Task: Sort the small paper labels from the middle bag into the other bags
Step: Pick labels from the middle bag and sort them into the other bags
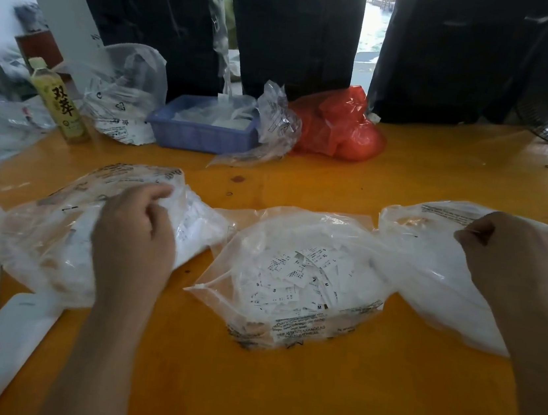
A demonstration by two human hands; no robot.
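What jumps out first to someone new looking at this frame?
Three clear plastic bags in a row on the orange table: the middle bag lies open, full of small paper labels. The left hand is at the left bag and the right hand at the right bag, fingers curled at the plastic. Behind sits a bright red bag.

An orange wooden table (277, 397) carries three clear plastic bags in a near row: left bag (55, 232), middle bag (295, 279) of paper labels (298, 276), right bag (431, 261). Far back stand a bottle (61, 102), a blue basket (202, 133) and a red bag (338, 125).
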